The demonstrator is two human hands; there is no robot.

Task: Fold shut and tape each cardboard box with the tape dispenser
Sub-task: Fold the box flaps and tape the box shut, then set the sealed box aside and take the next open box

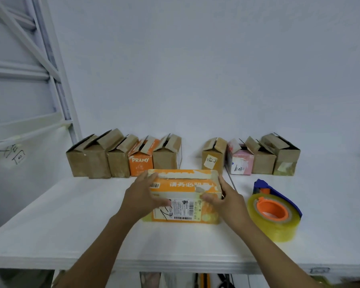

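**Box held at both ends, flaps down**

Table: white, and it carries everything noted here.

Back boxes: two groups in one row along the wall, flaps standing open.

Box: orange, mid-table and near you. Its long axis runs left to right, the top flaps are folded flat, and the labelled side faces you.

Dispenser: just right of the box and apart from it. It lies on its side, roll toward you, blue nose toward the wall.

Your left hand grasps the box's left end, fingers over the top, thumb on the front. Your right hand grasps the right end likewise.
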